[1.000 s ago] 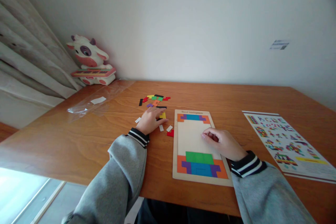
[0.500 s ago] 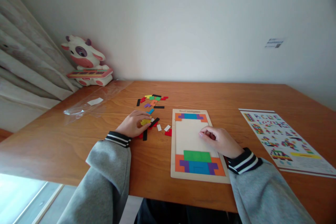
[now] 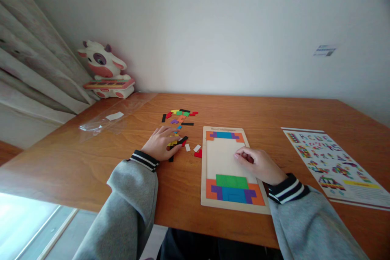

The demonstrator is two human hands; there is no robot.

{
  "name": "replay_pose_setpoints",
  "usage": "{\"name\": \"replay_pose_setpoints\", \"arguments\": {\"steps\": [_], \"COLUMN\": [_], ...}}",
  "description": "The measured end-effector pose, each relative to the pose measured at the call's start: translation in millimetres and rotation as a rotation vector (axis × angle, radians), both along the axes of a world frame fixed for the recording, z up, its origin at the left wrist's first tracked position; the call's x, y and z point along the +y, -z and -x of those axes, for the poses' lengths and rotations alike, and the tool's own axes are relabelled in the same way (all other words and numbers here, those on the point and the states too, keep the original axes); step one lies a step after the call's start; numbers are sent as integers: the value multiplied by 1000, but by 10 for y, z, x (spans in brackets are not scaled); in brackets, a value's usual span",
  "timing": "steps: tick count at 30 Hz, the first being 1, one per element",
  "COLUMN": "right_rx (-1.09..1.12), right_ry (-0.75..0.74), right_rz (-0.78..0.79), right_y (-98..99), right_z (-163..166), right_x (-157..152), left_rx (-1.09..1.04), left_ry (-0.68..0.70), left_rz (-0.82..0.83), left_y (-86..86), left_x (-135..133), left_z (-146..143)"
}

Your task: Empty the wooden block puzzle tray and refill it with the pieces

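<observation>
Left hand on loose pieces; right hand on part-filled board.

Soft, even daylight enters from the lower left, with glare there, faint shadows, and wide-angle stretching toward the edges.

Yellow piece half under the left grip, pieces beneath its palm hidden, right grip curled on the board, I cannot tell whether it holds anything, pattern sheet print too small, wall label unreadable
</observation>
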State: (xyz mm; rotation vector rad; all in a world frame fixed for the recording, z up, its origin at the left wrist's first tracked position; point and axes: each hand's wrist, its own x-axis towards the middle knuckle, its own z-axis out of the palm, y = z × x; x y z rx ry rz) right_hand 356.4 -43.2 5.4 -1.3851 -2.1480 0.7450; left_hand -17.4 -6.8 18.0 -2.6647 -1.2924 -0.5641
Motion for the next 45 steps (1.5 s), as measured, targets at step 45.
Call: {"name": "replay_pose_setpoints", "arguments": {"steps": [45], "right_rx": [-2], "right_ry": [0], "right_rz": [-9], "right_y": [-3], "right_z": [2], "right_x": [-4], "left_rx": [-192], "left_ry": [-161], "left_rz": [256], "left_y": [142], "left_x": [114], "left_z": [296]}}
